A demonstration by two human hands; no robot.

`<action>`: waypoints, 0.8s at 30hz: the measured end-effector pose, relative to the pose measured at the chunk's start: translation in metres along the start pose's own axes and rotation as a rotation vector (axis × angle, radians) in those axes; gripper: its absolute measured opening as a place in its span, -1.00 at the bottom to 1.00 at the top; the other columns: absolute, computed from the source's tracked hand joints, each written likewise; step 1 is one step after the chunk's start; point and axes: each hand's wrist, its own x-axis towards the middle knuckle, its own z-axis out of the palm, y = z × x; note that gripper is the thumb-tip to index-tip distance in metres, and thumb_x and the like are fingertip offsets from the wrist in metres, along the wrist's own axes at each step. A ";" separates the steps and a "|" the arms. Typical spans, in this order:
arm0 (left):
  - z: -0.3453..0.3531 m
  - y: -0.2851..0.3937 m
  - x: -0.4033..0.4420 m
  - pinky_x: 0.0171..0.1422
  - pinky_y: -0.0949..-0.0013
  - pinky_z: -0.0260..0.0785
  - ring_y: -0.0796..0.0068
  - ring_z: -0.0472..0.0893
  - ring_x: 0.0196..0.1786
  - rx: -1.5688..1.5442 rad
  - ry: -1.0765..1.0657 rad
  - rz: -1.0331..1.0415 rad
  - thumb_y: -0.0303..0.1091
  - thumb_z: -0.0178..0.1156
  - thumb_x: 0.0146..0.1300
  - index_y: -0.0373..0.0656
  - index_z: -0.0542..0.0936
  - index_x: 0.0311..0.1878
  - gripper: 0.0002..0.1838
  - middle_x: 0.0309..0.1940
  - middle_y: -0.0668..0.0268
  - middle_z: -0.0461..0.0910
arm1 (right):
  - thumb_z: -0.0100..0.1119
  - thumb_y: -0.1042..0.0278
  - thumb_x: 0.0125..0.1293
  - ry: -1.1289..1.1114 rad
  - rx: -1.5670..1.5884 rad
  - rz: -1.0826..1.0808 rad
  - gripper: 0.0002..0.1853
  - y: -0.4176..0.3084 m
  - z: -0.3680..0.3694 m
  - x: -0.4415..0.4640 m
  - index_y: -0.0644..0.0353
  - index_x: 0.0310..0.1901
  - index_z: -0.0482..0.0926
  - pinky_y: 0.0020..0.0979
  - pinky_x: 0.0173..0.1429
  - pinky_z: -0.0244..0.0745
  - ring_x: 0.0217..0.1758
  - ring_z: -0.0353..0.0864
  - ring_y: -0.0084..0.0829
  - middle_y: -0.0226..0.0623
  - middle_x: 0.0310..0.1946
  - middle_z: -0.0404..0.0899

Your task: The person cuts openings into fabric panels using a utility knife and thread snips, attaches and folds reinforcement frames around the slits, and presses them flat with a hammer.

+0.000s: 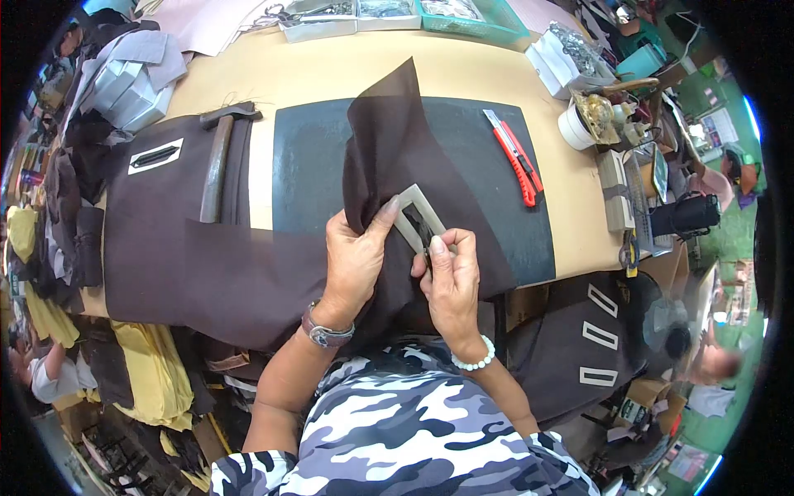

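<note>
A dark brown fabric panel [223, 273] spreads over the table, with one part lifted in front of me. On the lifted part is a pale rectangular frame [411, 195] around an opening with a crumpled black piece [423, 219] in it. My left hand [356, 260] pinches the fabric at the frame's left edge. At the lower end of the opening, my right hand [451, 281] is closed, thumb and fingers pressed together at the black piece; its fingertips are partly hidden. Beneath lies a dark cutting mat [310, 157].
A red utility knife [517, 157] lies on the mat's right side. A hammer [218, 165] rests on fabric at left, near another pale frame [155, 155] with a black strip. White tubs [571, 128] stand at right, trays [389, 18] at the back. Framed fabric [562, 331] hangs at lower right.
</note>
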 end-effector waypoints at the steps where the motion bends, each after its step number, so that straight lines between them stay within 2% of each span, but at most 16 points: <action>1: 0.000 0.000 -0.002 -0.24 0.54 0.39 0.68 0.54 -0.34 -0.001 0.000 0.014 -0.36 0.25 0.28 -0.29 0.64 -0.22 -0.84 -0.36 0.38 0.65 | -0.11 0.28 0.49 0.007 0.035 -0.010 -0.83 0.001 0.002 0.001 0.20 -0.13 0.24 -0.64 -0.57 0.14 -0.63 0.25 -0.75 -0.40 -0.57 0.44; 3: 0.002 0.002 -0.005 -0.24 0.54 0.38 0.68 0.54 -0.36 -0.007 0.004 0.042 -0.37 0.25 0.27 -0.29 0.65 -0.23 -0.84 -0.38 0.38 0.65 | -0.10 0.28 0.48 0.019 0.101 -0.028 -0.84 0.003 0.005 0.002 0.18 -0.13 0.23 -0.67 -0.59 0.08 -0.64 0.20 -0.79 -0.42 -0.56 0.44; 12: 0.003 0.007 -0.008 -0.25 0.53 0.40 0.66 0.55 -0.34 -0.070 -0.036 -0.007 -0.41 0.27 0.25 -0.29 0.65 -0.23 -0.86 -0.36 0.35 0.66 | -0.01 0.33 0.45 0.014 0.281 -0.023 -0.84 0.002 0.003 0.002 0.14 -0.15 0.23 -0.69 -0.58 0.04 -0.62 0.22 -0.79 -0.39 -0.56 0.44; 24: 0.001 0.006 -0.005 -0.17 0.53 0.41 0.66 0.56 -0.27 -0.044 -0.117 -0.052 -0.45 0.25 0.25 -0.32 0.64 -0.19 -0.86 -0.29 0.35 0.66 | 0.02 0.38 0.42 0.022 0.299 -0.013 -0.87 0.007 -0.001 0.005 0.11 -0.17 0.26 -0.67 -0.54 0.11 -0.57 0.29 -0.75 -0.47 -0.59 0.38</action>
